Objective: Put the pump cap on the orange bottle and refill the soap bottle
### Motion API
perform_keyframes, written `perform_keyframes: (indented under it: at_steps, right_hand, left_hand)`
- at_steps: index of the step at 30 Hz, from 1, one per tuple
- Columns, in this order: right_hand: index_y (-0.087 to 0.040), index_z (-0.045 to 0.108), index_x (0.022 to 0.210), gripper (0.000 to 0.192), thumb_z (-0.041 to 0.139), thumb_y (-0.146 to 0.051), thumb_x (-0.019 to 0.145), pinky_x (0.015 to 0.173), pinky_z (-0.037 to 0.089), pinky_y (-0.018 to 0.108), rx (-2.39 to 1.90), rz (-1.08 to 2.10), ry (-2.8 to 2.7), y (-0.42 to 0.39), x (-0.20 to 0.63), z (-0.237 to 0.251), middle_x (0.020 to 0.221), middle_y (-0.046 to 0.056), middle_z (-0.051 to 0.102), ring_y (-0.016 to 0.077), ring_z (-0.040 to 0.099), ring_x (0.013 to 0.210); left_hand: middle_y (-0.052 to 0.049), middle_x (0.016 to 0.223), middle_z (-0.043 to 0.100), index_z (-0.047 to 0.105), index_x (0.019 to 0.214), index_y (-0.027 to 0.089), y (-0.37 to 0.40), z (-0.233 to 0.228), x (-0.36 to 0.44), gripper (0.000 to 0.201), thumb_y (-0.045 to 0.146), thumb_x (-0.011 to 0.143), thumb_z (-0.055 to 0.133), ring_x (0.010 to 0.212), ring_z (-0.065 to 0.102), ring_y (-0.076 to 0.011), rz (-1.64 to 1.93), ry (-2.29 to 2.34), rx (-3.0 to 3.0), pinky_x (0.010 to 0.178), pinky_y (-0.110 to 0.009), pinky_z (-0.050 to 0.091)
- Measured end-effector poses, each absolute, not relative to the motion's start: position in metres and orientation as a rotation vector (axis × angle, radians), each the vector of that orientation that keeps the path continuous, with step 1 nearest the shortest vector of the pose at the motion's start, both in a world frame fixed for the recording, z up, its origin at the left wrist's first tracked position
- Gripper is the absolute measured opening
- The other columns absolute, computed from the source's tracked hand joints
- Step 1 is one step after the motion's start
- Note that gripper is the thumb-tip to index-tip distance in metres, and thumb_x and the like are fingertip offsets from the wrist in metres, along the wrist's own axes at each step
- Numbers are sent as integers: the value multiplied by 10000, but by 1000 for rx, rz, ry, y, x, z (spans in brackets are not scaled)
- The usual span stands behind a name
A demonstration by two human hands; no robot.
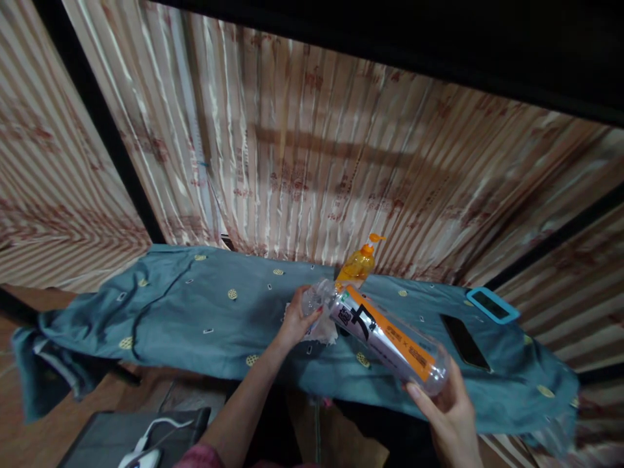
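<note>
My right hand (451, 416) grips the base of a large clear plastic bottle (390, 338) with a silver and orange label. The bottle is tilted, its neck end pointing up and to the left. My left hand (295, 318) is closed around a small clear plastic container (314, 296) at the bottle's neck end; whether the two touch I cannot tell. Under the left hand lies a crumpled whitish sheet (324, 333), partly hidden by it. Just behind the bottle's neck stands an orange pump bottle (358, 265).
A teal patterned cloth (185, 325) covers the table. On its right side lie a black phone (465, 341) and a blue-framed device (493, 305). Striped curtains hang behind, with dark poles. A white charger with a cable (141, 455) rests on a dark box at lower left.
</note>
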State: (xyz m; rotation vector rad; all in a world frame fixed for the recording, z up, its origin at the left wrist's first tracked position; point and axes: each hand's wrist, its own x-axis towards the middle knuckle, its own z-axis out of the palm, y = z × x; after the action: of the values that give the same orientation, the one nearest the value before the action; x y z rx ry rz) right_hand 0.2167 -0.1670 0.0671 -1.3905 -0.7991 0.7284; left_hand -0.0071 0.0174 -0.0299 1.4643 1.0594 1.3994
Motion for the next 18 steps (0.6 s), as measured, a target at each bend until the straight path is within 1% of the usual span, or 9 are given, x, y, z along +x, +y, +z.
perform_keyframes:
  at_steps: [3, 6, 9, 12, 15, 16, 18]
  right_hand:
    - [-67, 244, 1739, 1485, 984, -692, 612, 1291, 293, 737, -1382, 741, -778, -167, 216, 69, 1707, 313, 423, 554, 442, 1537]
    - [-74, 242, 1737, 1493, 988, -693, 602, 1285, 250, 781, -1400, 750, -761, -166, 219, 68, 1735, 312, 372, 597, 377, 1560]
    - [-87, 285, 1710, 1436, 983, -691, 610, 1316, 227, 741, -1417, 746, -764, -165, 222, 67, 1757, 287, 347, 577, 347, 1586]
    - [-90, 367, 1655, 1336, 972, -687, 625, 1355, 163, 678, -1439, 714, -770, -166, 224, 66, 1724, 267, 417, 544, 327, 1611]
    - [-76, 435, 1601, 1274, 964, -695, 621, 1355, 145, 678, -1468, 667, -786, -169, 225, 65, 1630, 275, 531, 554, 353, 1594]
    - [-72, 444, 1593, 1267, 963, -695, 620, 1351, 158, 681, -1469, 657, -795, -170, 224, 65, 1622, 280, 537, 557, 376, 1581]
    - [-65, 433, 1604, 1282, 961, -695, 619, 1346, 186, 676, -1456, 652, -805, -172, 223, 64, 1656, 289, 499, 555, 404, 1567]
  left_hand:
    - [-72, 1245, 787, 646, 1283, 225, 16, -30, -6, 528, 257, 799, 854, 1186, 758, -316, 1402, 1048, 1460, 1130, -511, 587]
    - [-65, 1222, 793, 644, 1288, 230, 15, -31, -6, 540, 246, 791, 855, 1171, 760, -313, 1403, 1053, 1457, 1115, -510, 592]
    - [-65, 1208, 788, 634, 1299, 218, 13, -31, -6, 539, 262, 802, 840, 1150, 761, -300, 1393, 1067, 1473, 1096, -493, 598]
    - [-69, 1225, 782, 627, 1312, 214, 11, -29, -7, 536, 291, 821, 829, 1158, 757, -298, 1374, 1068, 1482, 1088, -488, 602]
    - [-74, 1244, 777, 633, 1305, 217, 9, -28, -7, 530, 307, 825, 839, 1176, 751, -303, 1372, 1055, 1476, 1103, -498, 596]
    - [-77, 1254, 775, 634, 1306, 218, 9, -29, -7, 536, 302, 820, 844, 1187, 747, -306, 1377, 1051, 1472, 1114, -507, 592]
    - [-83, 1277, 772, 633, 1321, 219, 10, -30, -7, 549, 290, 819, 842, 1216, 738, -314, 1388, 1038, 1462, 1135, -526, 583]
